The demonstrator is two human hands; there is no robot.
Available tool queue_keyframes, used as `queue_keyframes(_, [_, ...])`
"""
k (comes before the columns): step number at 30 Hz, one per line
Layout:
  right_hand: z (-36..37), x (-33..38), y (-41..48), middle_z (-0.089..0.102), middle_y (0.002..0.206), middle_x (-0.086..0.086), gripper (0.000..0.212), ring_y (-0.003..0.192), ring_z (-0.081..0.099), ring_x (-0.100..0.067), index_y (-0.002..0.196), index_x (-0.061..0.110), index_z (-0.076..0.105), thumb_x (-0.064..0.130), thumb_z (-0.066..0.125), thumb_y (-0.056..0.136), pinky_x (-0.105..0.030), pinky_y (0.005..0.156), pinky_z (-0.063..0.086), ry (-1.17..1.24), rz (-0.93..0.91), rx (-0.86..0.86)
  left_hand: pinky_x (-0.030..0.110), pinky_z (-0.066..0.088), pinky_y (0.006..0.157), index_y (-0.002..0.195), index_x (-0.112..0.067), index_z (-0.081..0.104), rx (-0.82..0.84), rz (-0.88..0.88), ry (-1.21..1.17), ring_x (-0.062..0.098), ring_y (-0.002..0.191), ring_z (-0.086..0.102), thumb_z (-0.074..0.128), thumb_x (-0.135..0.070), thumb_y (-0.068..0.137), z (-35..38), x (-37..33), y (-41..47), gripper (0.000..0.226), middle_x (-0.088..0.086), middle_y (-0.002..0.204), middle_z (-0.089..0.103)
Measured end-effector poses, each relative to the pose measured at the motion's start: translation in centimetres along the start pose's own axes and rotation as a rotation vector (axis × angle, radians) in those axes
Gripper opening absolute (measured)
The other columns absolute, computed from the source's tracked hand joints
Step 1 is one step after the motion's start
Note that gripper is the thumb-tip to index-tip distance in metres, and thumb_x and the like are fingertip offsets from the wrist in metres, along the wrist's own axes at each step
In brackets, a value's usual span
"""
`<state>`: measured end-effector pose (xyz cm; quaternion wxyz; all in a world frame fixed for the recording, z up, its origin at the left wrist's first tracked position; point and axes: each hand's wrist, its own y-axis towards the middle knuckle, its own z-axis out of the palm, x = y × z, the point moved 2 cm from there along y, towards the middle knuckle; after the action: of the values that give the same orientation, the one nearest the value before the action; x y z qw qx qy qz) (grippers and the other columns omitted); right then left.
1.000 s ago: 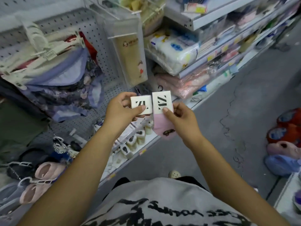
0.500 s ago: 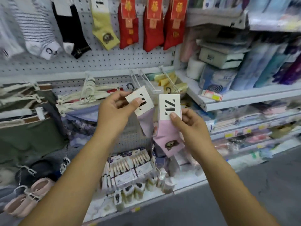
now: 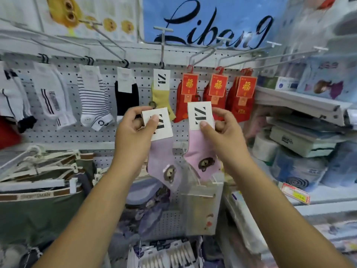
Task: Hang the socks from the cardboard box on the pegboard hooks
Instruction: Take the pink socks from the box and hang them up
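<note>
At the pegboard (image 3: 87,132) display, both hands are raised in front of the panel, each holding one sock by its label. Left hand (image 3: 133,132): thumb on the front and fingers behind, pinching the tilted card (image 3: 164,126) of a lilac sock (image 3: 164,161), which hangs below it with a bear face showing. Right hand (image 3: 222,132): same pinch on the upright card (image 3: 200,113) of a pink sock (image 3: 199,151), also with a bear face. The two socks are side by side, close but apart at the cards, and neither is on a hook.

Above them, a row of hooks (image 3: 162,47) carries stock: a striped sock (image 3: 94,105), a black sock (image 3: 126,97), a yellow sock (image 3: 161,97) with a matching card directly above the left hand, then red socks (image 3: 214,101). A blue sign (image 3: 208,22) sits over the row. A shelf (image 3: 295,102) of packaged goods adjoins on the right.
</note>
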<state>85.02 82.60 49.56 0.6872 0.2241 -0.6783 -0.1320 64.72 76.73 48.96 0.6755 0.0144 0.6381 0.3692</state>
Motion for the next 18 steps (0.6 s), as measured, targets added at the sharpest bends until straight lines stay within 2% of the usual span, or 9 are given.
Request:
queue_keyframes(3, [3.2,-0.1,3.6,0.077,0.094,-0.008,0.044,0.077,0.071,-0.017,0.135,0.026,0.049,0.019,0.067,0.095,-0.026,0.062,0.052,-0.063,-0.052,0.025,0.012,0.052,0.062,0.104,-0.035,0.064,-0.049,0.025,0.013,0.000,0.083,0.073,0.069,-0.021,0.096,-0.9,0.2,3.0,0.017,-0.014,0.091,0.078])
queue_keyframes(5, [5.4,-0.3,5.9,0.077,0.093,-0.007,0.049,0.078,0.071,-0.020,0.139,0.027,0.046,0.018,0.065,0.096,-0.033,0.066,0.054,-0.093,-0.075,0.032,0.013,0.053,0.064,0.104,-0.035,0.063,-0.058,0.032,0.033,0.002,0.085,0.074,0.069,-0.021,0.097,-1.6,0.5,5.0,0.017,-0.015,0.091,0.077])
queue_keyframes(8, [8.2,-0.7,9.6,0.076,0.091,0.000,0.051,0.071,0.070,-0.008,0.141,0.028,0.044,0.015,0.064,0.096,-0.020,0.057,0.052,-0.089,-0.114,-0.001,0.011,0.051,0.062,0.109,-0.030,0.065,-0.048,0.055,0.066,0.003,0.084,0.074,0.068,-0.020,0.097,-2.5,0.6,7.5,0.017,-0.011,0.092,0.078])
queue_keyframes(10, [9.6,-1.1,12.0,0.070,0.081,0.007,0.049,0.056,0.061,0.003,0.139,0.031,0.047,0.015,0.063,0.096,-0.012,0.049,0.043,-0.070,-0.114,-0.063,0.010,0.050,0.061,0.113,-0.028,0.065,-0.038,0.069,0.083,0.001,0.082,0.073,0.068,-0.019,0.097,-2.9,0.7,8.9,0.018,-0.009,0.092,0.078])
queue_keyframes(12, [10.8,-1.5,13.9,0.062,0.074,0.012,0.044,0.052,0.056,0.010,0.134,0.030,0.050,0.014,0.064,0.096,-0.008,0.047,0.040,-0.040,-0.099,-0.125,0.009,0.050,0.060,0.115,-0.026,0.065,-0.028,0.082,0.092,0.000,0.080,0.073,0.068,-0.019,0.097,-3.3,0.8,10.0,0.020,-0.008,0.091,0.079])
queue_keyframes(13, [11.3,-1.7,14.7,0.064,0.076,0.011,0.042,0.056,0.059,0.010,0.131,0.031,0.051,0.014,0.064,0.096,-0.009,0.050,0.043,-0.035,-0.102,-0.139,0.009,0.049,0.060,0.115,-0.026,0.065,-0.023,0.088,0.093,0.000,0.081,0.073,0.068,-0.019,0.097,-3.4,0.9,10.5,0.020,-0.008,0.091,0.079])
queue_keyframes(15, [12.2,-2.1,15.8,0.073,0.091,0.004,0.041,0.077,0.070,-0.001,0.131,0.032,0.051,0.015,0.064,0.096,-0.021,0.067,0.056,-0.043,-0.118,-0.130,0.010,0.050,0.059,0.115,-0.028,0.065,-0.009,0.101,0.088,0.002,0.081,0.074,0.068,-0.020,0.097,-3.5,1.1,11.4,0.020,-0.008,0.090,0.079])
queue_keyframes(16, [12.6,-2.4,16.2,0.074,0.099,0.001,0.042,0.087,0.071,-0.009,0.133,0.031,0.050,0.015,0.064,0.096,-0.030,0.076,0.059,-0.054,-0.131,-0.113,0.011,0.050,0.059,0.114,-0.028,0.065,-0.002,0.104,0.081,0.002,0.081,0.074,0.068,-0.020,0.097,-3.5,1.2,11.8,0.019,-0.008,0.089,0.079])
queue_keyframes(18, [13.2,-3.0,16.5,0.074,0.104,-0.003,0.044,0.094,0.071,-0.018,0.135,0.029,0.050,0.014,0.063,0.096,-0.039,0.082,0.059,-0.074,-0.161,-0.086,0.012,0.052,0.059,0.112,-0.028,0.066,0.007,0.100,0.066,0.003,0.080,0.074,0.069,-0.019,0.096,-3.5,1.5,12.5,0.019,-0.008,0.088,0.079])
